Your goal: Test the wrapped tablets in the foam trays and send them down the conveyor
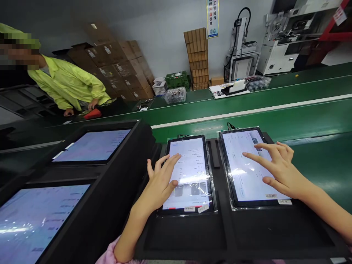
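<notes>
Okay, green work surface (316,121) is the biggest thing I get from the head view, running across with a white stripe (247,111) along it. Past its far left part, co-worker (71,79) in yellow-green, hands low by a red item (92,114). Left side: raised black tray (118,190) with two lit tablets, one toward its far edge, one toward its near edge. Right of that, low black tray (187,234) under my hands. Left tablet (191,167) sits at its far edge toward the left corner, right tablet (242,185) at the far edge toward the right corner; both screens lit, clear film around both. My left hand (158,187) reaches over the left tablet's left edge, fingers spread; can't tell if the tips touch glass. My right hand (282,170) comes over the right tablet's right edge, fingers spread too, index toward mid-screen, contact unclear. Smallest: white labels (285,202) along both near edges.
</notes>
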A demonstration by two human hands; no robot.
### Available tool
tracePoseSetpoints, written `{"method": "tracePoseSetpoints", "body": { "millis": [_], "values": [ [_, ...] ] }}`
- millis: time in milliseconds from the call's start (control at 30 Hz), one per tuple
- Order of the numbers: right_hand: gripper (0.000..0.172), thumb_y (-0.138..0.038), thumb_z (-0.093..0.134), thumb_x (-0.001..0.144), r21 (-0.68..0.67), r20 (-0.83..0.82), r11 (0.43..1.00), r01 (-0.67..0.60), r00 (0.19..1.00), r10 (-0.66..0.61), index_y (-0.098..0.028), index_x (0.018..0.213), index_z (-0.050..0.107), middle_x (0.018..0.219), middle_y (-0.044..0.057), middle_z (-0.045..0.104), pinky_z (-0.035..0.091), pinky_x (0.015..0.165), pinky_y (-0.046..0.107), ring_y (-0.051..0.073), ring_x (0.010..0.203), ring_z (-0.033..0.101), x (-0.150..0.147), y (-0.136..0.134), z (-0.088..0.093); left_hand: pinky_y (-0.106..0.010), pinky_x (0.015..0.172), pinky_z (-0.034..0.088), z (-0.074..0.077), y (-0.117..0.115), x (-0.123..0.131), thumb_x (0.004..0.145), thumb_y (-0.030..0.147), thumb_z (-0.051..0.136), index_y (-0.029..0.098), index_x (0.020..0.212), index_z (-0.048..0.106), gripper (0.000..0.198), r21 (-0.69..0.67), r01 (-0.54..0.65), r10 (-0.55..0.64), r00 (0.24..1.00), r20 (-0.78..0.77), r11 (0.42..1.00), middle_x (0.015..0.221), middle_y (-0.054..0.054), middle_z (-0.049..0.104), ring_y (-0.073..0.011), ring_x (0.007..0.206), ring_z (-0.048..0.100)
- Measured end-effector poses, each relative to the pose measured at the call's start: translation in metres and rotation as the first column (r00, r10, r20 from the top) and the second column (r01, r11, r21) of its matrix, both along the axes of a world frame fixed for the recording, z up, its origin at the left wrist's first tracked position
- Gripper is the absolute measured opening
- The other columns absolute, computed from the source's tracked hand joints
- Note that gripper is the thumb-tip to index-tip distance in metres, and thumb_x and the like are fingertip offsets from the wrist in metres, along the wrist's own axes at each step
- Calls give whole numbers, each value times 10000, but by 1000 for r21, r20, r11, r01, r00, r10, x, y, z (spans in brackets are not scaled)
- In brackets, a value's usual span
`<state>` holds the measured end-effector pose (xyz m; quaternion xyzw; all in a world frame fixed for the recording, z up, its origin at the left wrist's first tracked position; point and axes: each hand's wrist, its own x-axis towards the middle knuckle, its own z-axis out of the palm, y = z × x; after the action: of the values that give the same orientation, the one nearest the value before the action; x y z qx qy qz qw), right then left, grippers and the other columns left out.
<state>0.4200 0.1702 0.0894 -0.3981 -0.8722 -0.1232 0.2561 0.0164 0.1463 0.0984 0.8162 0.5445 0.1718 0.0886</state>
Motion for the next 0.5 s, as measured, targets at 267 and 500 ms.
{"method": "tracePoseSetpoints", "body": {
  "millis": [267, 500],
  "values": [
    [641, -635, 118, 1001, -52, -123, 998, 47, 991, -53, -339, 1484, 419, 1266, 118, 500, 252, 1048, 583, 336, 1160, 460, 3, -1, -1, -673, 1216, 121, -14, -4, -16, 845, 834, 46, 286, 1582, 268, 945, 13, -159, 151, 957, 249, 987, 1641, -141, 295, -359, 1513, 243],
    [624, -646, 131, 1008, -196, -281, 980, 45, 954, -100, -338, 1421, 483, 1281, 104, 531, 313, 1016, 555, 328, 1206, 477, 4, -5, 0, -542, 1241, 239, -35, 25, -40, 858, 853, 100, 254, 1497, 453, 945, -145, -242, 282, 801, 528, 959, 1572, -107, 437, -319, 1484, 338]
  ]
}}
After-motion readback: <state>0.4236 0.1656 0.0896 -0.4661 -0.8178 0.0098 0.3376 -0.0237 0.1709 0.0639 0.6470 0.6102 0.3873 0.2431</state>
